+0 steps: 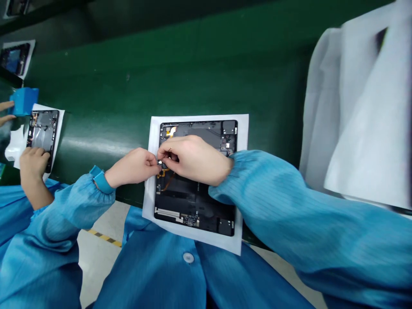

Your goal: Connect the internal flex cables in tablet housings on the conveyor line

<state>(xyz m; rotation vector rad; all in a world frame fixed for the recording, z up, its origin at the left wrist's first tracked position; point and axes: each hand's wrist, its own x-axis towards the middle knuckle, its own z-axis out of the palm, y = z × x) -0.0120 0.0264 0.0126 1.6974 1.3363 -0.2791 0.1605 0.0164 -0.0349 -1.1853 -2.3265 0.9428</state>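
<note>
An opened black tablet [196,201] lies back side up on a white sheet [243,133] on the green belt [193,73]. My left hand [133,166] is pinched closed at the tablet's left edge, next to an orange flex cable [165,174]. My right hand [193,158] rests over the tablet's upper middle, fingers curled and pinched toward the same spot. The two sets of fingertips meet on a small part that I cannot make out. Both arms wear blue sleeves.
At the left, a co-worker's hand [32,163] rests on a second opened tablet [43,131] on its own white sheet, beside a blue block [24,101]. A stack of white sheets [360,116] fills the right. Another device [14,58] lies far left on the belt.
</note>
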